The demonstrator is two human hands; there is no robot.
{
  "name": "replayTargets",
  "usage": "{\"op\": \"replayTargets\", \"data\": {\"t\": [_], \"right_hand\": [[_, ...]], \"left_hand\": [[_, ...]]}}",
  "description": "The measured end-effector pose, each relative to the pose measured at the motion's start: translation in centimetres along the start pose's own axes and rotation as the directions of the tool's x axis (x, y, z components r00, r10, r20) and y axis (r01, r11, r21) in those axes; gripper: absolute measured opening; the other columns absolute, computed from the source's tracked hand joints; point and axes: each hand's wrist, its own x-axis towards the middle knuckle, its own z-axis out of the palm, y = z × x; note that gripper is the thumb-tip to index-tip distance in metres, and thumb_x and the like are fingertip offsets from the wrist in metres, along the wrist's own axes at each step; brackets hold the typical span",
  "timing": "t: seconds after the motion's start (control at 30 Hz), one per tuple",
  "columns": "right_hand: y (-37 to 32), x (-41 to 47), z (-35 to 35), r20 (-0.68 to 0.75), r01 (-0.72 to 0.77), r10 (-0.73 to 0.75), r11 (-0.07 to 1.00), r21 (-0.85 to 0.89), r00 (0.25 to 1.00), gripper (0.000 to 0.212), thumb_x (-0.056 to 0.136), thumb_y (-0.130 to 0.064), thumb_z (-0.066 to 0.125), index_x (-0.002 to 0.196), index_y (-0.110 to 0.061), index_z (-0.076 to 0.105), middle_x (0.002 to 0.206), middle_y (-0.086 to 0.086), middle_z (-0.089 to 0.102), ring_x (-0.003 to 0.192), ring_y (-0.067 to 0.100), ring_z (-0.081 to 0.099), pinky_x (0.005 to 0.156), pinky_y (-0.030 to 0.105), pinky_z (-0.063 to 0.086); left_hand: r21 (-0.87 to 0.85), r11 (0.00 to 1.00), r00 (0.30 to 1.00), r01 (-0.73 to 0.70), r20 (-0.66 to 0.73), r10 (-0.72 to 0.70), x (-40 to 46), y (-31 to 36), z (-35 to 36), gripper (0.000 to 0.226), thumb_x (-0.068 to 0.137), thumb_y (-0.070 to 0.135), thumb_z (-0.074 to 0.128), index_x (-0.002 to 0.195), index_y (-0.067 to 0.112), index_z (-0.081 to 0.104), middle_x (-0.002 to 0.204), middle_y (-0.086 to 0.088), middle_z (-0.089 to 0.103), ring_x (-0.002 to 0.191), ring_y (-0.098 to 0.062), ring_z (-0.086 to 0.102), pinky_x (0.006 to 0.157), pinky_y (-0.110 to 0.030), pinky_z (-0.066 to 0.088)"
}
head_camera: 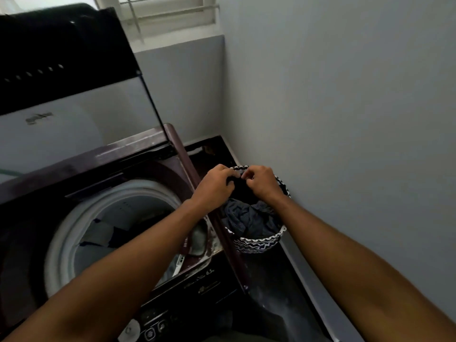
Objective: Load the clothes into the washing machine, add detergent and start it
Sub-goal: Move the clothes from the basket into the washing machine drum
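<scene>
- Both hands up at the far edge of the basket (259, 240), close together
- Left hand (217, 185) and right hand (261, 182) each curled tight on one dark cloth (235, 185), pinching it near the top
- More clothes (249, 218) down in the basket, right beside the washing machine (81, 166)
- Lid (74, 95) up, tub (116, 233) open, some clothes already inside
- Best to lift the dark cloth straight up, clear of the basket edge
- Then over to the left and down into the middle of the tub
- Watch for a dangling end catching on the basket or hanging over the tub edge
</scene>
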Motion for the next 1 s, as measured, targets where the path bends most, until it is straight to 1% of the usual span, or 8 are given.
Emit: {"op": "replayTargets", "data": {"t": [0.33,0.47,0.57,0.73,0.87,0.93,0.97,1.0], "right_hand": [[11.5,2.1,-0.8,0.122,-0.202,0.209,0.977,-0.065,0.97,0.022,0.081,0.002,0.064,0.096,-0.01,0.074,0.1,0.011,0.072,0.085,0.019,0.063,0.075,0.022,0.044],[15.5,3.2,0.7,0.233,-0.194,0.235,0.963,-0.187,0.944,0.021,0.081,-0.004,0.064,0.099,-0.01,0.073,0.105,0.012,0.072,0.1,0.03,0.066,0.085,0.032,0.051],[17.4,3.9,2.1,0.335,-0.094,0.211,0.938,-0.332,0.918,0.019,0.078,-0.023,0.057,0.091,-0.018,0.071,0.102,0.01,0.069,0.103,0.037,0.061,0.087,0.039,0.052],[19.9,5.1,4.1,0.378,0.007,0.166,0.91,-0.415,0.911,0.038,0.087,-0.026,0.06,0.124,-0.017,0.056,0.127,0.012,0.056,0.117,0.038,0.047,0.099,0.045,0.045],[20.5,4.9,4.6,0.401,0.026,0.201,0.87,-0.493,0.894,0.068,0.092,-0.021,0.059,0.151,-0.013,0.027,0.133,0.02,0.051,0.124,0.041,0.045,0.097,0.047,0.045],[20.5,4.8,4.6,0.436,0.016,0.224,0.877,-0.481,0.872,0.053,0.09,-0.026,0.062,0.138,-0.009,0.044,0.117,0.022,0.059,0.11,0.04,0.057,0.085,0.044,0.05],[20.5,4.6,4.6,0.455,-0.002,0.238,0.888,-0.46,0.858,0.034,0.089,-0.029,0.064,0.114,-0.008,0.057,0.102,0.018,0.062,0.096,0.036,0.061,0.073,0.039,0.051],[20.4,4.5,4.6,0.464,-0.051,0.253,0.913,-0.404,0.849,0.025,0.087,-0.032,0.066,0.087,-0.008,0.058,0.083,0.012,0.06,0.08,0.032,0.06,0.061,0.034,0.046]], "left_hand": [[0.071,0.992,0.93,0.108,0.345,-0.126,6.1,3.0,9.8,0.042,0.091,0.016,0.059,0.132,0.018,0.057,0.126,-0.008,0.053,0.116,-0.025,0.053,0.099,-0.034,0.045],[0.075,0.981,0.897,0.176,0.398,-0.192,7.4,2.6,13.2,0.054,0.089,0.017,0.059,0.142,0.02,0.046,0.132,-0.011,0.049,0.12,-0.029,0.051,0.101,-0.044,0.046],[0.096,0.975,0.877,0.203,0.425,-0.224,8.2,1.9,14.6,0.059,0.089,0.019,0.059,0.145,0.02,0.042,0.135,-0.013,0.048,0.124,-0.031,0.048,0.102,-0.047,0.045],[0.125,0.965,0.865,0.229,0.429,-0.26,9.0,0.3,16.3,0.06,0.089,0.02,0.059,0.147,0.021,0.04,0.135,-0.013,0.047,0.124,-0.032,0.048,0.102,-0.047,0.045],[0.127,0.96,0.865,0.248,0.417,-0.279,9.0,-0.7,17.1,0.058,0.089,0.021,0.061,0.144,0.022,0.044,0.133,-0.011,0.048,0.124,-0.029,0.05,0.102,-0.045,0.046],[0.123,0.961,0.862,0.248,0.424,-0.277,8.9,-0.8,17.2,0.057,0.09,0.021,0.061,0.144,0.022,0.043,0.134,-0.011,0.047,0.125,-0.029,0.049,0.103,-0.043,0.046],[0.124,0.961,0.859,0.247,0.431,-0.276,8.7,-0.8,17.3,0.057,0.091,0.02,0.061,0.144,0.021,0.043,0.135,-0.011,0.047,0.125,-0.029,0.048,0.103,-0.042,0.045],[0.13,0.961,0.856,0.246,0.436,-0.278,8.6,-0.9,17.3,0.057,0.09,0.019,0.061,0.144,0.021,0.044,0.135,-0.011,0.046,0.125,-0.029,0.048,0.102,-0.042,0.046]]}}
